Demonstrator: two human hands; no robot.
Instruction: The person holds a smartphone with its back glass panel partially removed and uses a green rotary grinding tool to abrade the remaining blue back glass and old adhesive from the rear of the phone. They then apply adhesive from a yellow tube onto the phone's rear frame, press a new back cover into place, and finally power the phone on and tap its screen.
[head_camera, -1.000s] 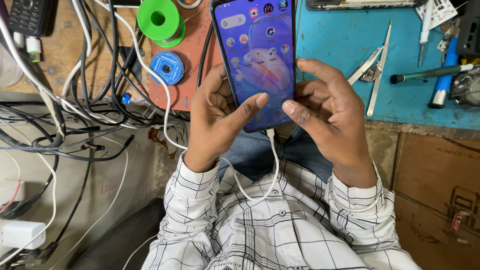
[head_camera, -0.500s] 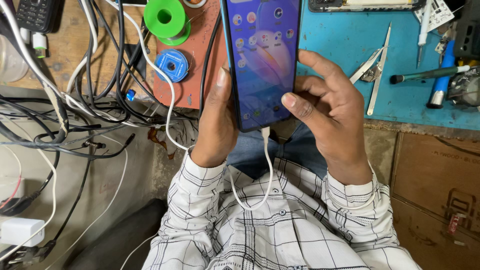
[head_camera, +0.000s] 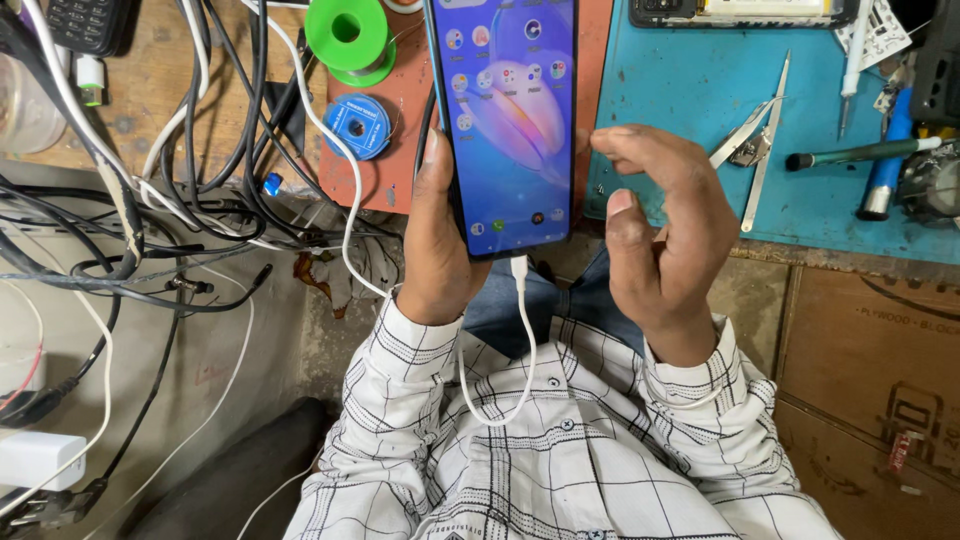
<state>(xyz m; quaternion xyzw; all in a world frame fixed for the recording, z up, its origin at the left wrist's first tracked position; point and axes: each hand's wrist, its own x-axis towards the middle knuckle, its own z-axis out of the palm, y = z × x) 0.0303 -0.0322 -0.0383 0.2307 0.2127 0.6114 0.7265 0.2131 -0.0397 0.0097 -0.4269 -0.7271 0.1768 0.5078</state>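
Note:
My left hand (head_camera: 435, 235) grips a smartphone (head_camera: 510, 115) from behind and along its left edge. Its lit screen shows a home page with app icons and faces me. A white cable (head_camera: 522, 330) is plugged into the phone's bottom end and loops down over my checked shirt. My right hand (head_camera: 665, 225) hovers just right of the phone with fingers curled and apart, touching nothing.
A blue mat (head_camera: 700, 110) carries tweezers (head_camera: 760, 140), a screwdriver (head_camera: 860, 155) and another phone (head_camera: 740, 12). A green solder spool (head_camera: 347, 35) and a blue spool (head_camera: 357, 125) lie on an orange mat (head_camera: 400, 150). Tangled cables (head_camera: 170, 190) fill the left.
The phone has been raised and turned upright. My right hand let go of it and drew back to the right; the left hand alone holds it.

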